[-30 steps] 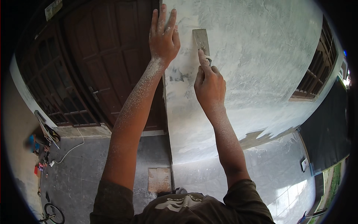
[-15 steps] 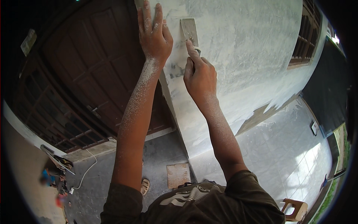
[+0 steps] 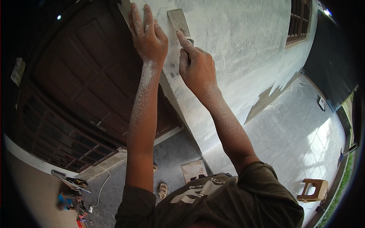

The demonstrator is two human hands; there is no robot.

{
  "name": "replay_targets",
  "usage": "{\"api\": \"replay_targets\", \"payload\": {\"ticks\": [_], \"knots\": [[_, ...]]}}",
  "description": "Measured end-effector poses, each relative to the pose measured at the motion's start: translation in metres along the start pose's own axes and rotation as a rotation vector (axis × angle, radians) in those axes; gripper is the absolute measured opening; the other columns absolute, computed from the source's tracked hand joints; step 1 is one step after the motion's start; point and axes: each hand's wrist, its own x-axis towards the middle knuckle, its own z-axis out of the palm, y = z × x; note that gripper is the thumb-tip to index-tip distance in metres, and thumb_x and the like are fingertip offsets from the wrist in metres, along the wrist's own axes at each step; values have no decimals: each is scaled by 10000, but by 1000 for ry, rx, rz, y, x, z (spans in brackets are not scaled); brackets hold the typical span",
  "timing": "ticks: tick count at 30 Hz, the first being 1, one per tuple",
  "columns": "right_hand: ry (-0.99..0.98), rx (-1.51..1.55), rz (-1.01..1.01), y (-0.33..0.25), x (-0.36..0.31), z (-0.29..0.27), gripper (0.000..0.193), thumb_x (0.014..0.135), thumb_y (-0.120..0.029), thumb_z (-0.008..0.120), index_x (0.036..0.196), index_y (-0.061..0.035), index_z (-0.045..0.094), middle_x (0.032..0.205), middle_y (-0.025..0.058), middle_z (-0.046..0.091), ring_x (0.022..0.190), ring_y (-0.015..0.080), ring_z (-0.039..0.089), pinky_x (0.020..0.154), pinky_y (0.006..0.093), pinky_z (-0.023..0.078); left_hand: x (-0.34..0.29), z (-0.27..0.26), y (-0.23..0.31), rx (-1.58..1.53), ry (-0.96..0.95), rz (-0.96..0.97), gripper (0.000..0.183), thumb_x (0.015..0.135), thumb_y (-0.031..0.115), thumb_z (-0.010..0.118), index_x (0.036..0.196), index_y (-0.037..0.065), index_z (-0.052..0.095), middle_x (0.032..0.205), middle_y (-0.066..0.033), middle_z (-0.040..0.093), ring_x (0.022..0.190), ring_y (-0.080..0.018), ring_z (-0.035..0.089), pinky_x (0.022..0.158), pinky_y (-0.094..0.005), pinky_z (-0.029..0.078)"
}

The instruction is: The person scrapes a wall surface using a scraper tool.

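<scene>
The dust-specked left hand (image 3: 149, 43) lies flat, gripping nothing, seemingly braced at the edge of a patchy grey-white plastered wall (image 3: 243, 49). The right hand (image 3: 199, 72) clasps a flat-bladed metal scraper (image 3: 178, 19) at that wall, forefinger (image 3: 186, 41) extended, likely for control. Around me: a dark-brown panelled door (image 3: 87, 72), mottled plaster, grey floor tiles (image 3: 281, 140), a tan plastic stool (image 3: 323, 187).

A dark short-sleeved shirt (image 3: 237, 203) bears pale print (image 3: 205, 190).

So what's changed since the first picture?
The view turned, so the left hand slid left in the picture, the right hand and scraper up and left, and a brown stool appeared lower right. The right hand still holds the scraper; the left stays at the wall.
</scene>
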Motion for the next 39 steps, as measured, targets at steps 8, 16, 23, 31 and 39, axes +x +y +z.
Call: {"api": "replay_targets", "payload": {"ticks": [8,16,23,31,39], "knots": [[-38,25,19,1,-16,1,566,895,-58,554,1442,-197,517,774,189,624,703,358,661,659,471,544,-2,1,0,-33,-15,-19,494,944,16,513,1437,44,489,1548,-248,329,1415,-426,353,1122,-501,359],[-28,37,13,2,-16,0,528,911,-42,557,1421,-182,543,713,177,615,647,310,647,631,422,513,-2,0,-2,-48,-11,-21,509,909,-10,522,1417,15,492,1546,-222,336,1410,-457,338,1109,-529,397],[-4,47,2,3,-8,-2,487,929,-29,576,1399,-159,570,692,187,622,607,285,643,613,390,494,-2,0,0,-45,-18,-41,498,918,-9,520,1415,11,492,1540,-228,345,1405,-459,346,1107,-531,397],[-37,19,17,4,-2,-7,479,954,-99,566,1415,-227,555,701,149,607,638,325,647,602,447,515,-4,0,1,-132,-42,-89,508,934,-45,473,1438,18,476,1575,-268,248,1447,-428,298,963,-397,543],[-81,-35,32,10,-8,-11,518,933,-82,574,1427,-234,540,706,146,605,641,318,652,596,444,522,-3,0,2,-116,-32,-78,533,920,-46,500,1447,29,464,1568,-262,267,1439,-433,308,1020,-436,483]]}}
